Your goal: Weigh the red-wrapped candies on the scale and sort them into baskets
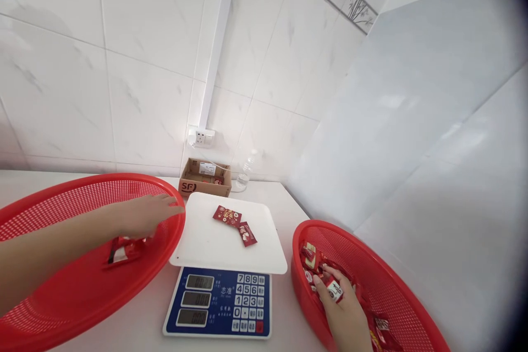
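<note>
My left hand (144,214) reaches over the large red basket (49,291) on the left, fingers stretched out flat above red packets (124,250) lying in it. My right hand (344,308) is inside the smaller red basket (371,264) on the right, fingers curled on a red and white packet (334,290) among several others. Between the baskets stands a digital scale (220,300) with a white weighing plate (206,242). Two red packets (235,223) lie on the plate.
A small open cardboard box (205,179) sits behind the scale against the tiled wall. A clear plastic bottle (245,173) stands beside it. A wall socket (202,136) is above the box. A white panel rises on the right.
</note>
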A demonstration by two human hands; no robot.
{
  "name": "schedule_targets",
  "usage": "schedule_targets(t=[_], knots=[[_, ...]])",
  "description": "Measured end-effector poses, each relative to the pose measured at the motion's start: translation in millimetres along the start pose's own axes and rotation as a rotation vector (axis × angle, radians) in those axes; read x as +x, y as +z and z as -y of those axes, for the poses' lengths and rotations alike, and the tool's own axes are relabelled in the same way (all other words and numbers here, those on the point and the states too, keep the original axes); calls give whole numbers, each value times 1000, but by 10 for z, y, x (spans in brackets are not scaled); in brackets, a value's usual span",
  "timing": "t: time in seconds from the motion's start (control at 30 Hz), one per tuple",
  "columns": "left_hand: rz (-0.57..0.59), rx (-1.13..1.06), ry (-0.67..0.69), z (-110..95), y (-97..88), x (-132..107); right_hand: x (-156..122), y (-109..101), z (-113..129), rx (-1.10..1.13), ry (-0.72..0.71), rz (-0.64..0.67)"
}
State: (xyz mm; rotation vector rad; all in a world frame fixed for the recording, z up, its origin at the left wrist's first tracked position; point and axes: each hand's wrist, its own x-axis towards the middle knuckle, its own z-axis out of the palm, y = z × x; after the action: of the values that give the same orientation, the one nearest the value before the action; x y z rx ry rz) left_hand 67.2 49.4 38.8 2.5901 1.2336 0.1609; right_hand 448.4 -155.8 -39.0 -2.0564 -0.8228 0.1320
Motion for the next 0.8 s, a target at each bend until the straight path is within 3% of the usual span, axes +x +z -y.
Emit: schedule_targets(t=[0.2, 0.43, 0.63, 0.8], knots=[[228, -25, 147, -519, 294, 476, 25, 4, -7, 13, 16, 6], [269, 18, 245, -1007, 696, 1075, 0, -23, 33, 26, 26, 58], [152, 119, 316, -1298, 875, 1066, 2, -9, 5, 70, 2, 46], [71, 177, 289, -1249, 776, 884, -15, -17, 22, 45, 24, 53]])
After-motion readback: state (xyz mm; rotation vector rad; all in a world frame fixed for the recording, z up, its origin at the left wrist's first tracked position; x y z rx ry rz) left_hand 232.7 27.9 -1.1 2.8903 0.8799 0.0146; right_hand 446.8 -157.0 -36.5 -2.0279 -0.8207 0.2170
